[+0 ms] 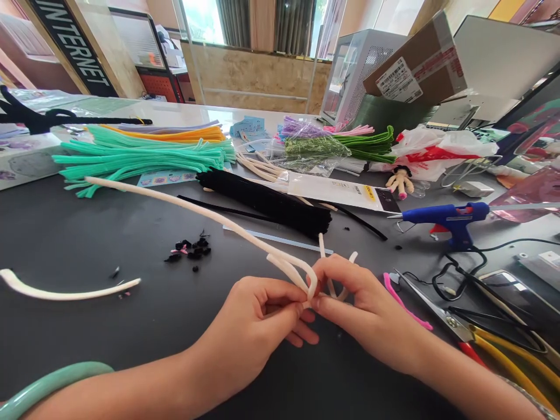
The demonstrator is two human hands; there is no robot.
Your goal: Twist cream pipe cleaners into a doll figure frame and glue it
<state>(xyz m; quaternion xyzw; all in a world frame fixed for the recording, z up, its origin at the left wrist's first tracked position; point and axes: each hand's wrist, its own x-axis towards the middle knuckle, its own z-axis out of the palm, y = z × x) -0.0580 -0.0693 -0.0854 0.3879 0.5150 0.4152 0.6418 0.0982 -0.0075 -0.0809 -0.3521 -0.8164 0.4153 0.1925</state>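
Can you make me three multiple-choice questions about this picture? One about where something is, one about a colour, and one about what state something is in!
1. Where is the blue glue gun?
A. To the right of the right hand
B. On top of the cardboard box
C. Beside the green pipe cleaners at the left

2. What colour is the bangle on the left arm?
A. Red
B. Blue
C. Pale green

3. What state is the white pipe cleaner in at the left hand?
A. Lying flat and straight
B. Bent into a loop
C. Cut into tiny bits

Answers:
1. A: the glue gun lies on the table to the right of that hand.
2. C: the band round the arm shows pale green.
3. B: it curves round between the fingers of both hands.
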